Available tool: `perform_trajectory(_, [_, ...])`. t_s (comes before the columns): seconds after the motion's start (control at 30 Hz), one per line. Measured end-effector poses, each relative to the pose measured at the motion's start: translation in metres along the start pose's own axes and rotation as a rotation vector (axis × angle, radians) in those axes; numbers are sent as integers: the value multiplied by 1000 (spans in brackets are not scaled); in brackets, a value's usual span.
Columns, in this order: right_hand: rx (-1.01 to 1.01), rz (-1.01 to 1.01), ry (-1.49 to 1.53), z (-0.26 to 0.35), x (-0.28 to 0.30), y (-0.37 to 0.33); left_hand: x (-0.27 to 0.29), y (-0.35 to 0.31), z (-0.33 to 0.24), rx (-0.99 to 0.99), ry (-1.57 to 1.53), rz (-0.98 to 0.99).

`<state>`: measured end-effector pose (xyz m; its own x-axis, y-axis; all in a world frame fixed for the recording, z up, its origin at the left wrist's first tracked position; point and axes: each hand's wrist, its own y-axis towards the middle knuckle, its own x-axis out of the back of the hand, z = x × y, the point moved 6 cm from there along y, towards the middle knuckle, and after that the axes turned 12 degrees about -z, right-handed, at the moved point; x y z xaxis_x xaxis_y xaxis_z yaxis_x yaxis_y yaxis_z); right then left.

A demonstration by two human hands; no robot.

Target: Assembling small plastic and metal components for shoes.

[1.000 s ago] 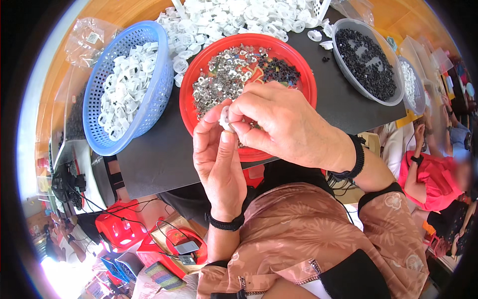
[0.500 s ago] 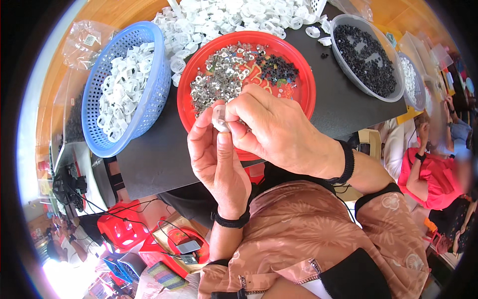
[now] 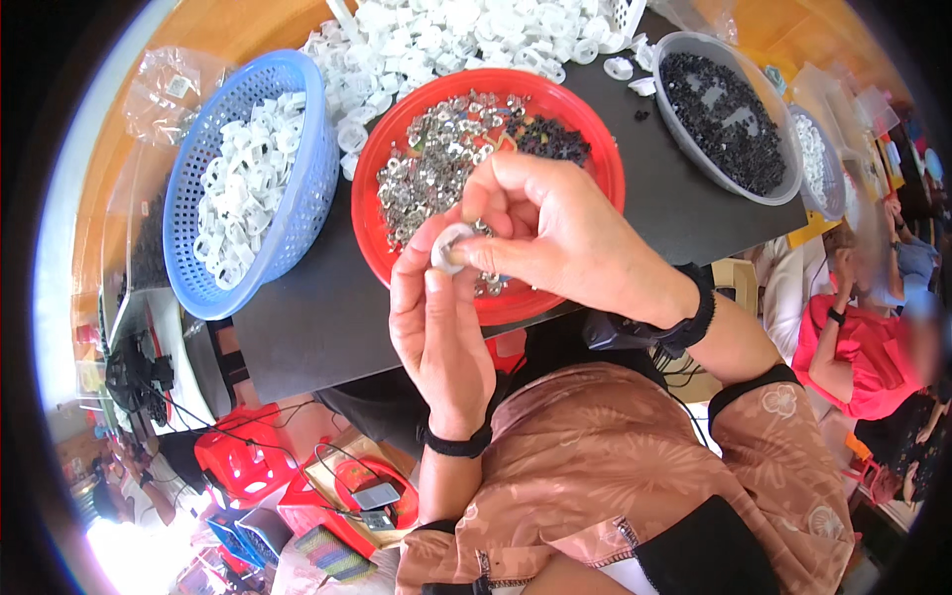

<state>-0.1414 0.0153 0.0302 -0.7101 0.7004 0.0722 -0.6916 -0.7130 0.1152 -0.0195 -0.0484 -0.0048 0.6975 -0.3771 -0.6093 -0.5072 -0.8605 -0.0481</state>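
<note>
Over the near part of a red tray (image 3: 363, 223), my left hand (image 3: 436, 342) pinches a small white round plastic piece (image 3: 442, 248) between thumb and fingers. My right hand (image 3: 565, 233) is closed at the same piece, its thumb tip pressed against the hollow and its forefinger bent near the far rim. Whether a tiny part sits under that thumb is hidden. In the tray lie many small silver metal parts (image 3: 426, 169) and, to their right, a heap of small black parts (image 3: 560, 139).
A blue basket (image 3: 319, 188) of white pieces stands left. Behind the tray spreads a heap of white pieces (image 3: 456, 40). At right is a clear bowl (image 3: 793, 164) of black parts. All rest on a dark table (image 3: 307, 342). A co-worker in red (image 3: 858, 347) sits far right.
My right hand has opened its grip somewhat, with the thumb now laid across the white piece. The piece has tilted and moved slightly right and down.
</note>
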Motion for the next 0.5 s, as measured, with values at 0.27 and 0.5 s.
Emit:
perform_trajectory(0.27, [423, -200, -661, 21, 63, 32, 3, -1, -4, 65, -17, 13])
perform_trajectory(0.5, [470, -57, -1110, -15, 77, 76, 5, 3, 4, 201, -25, -40])
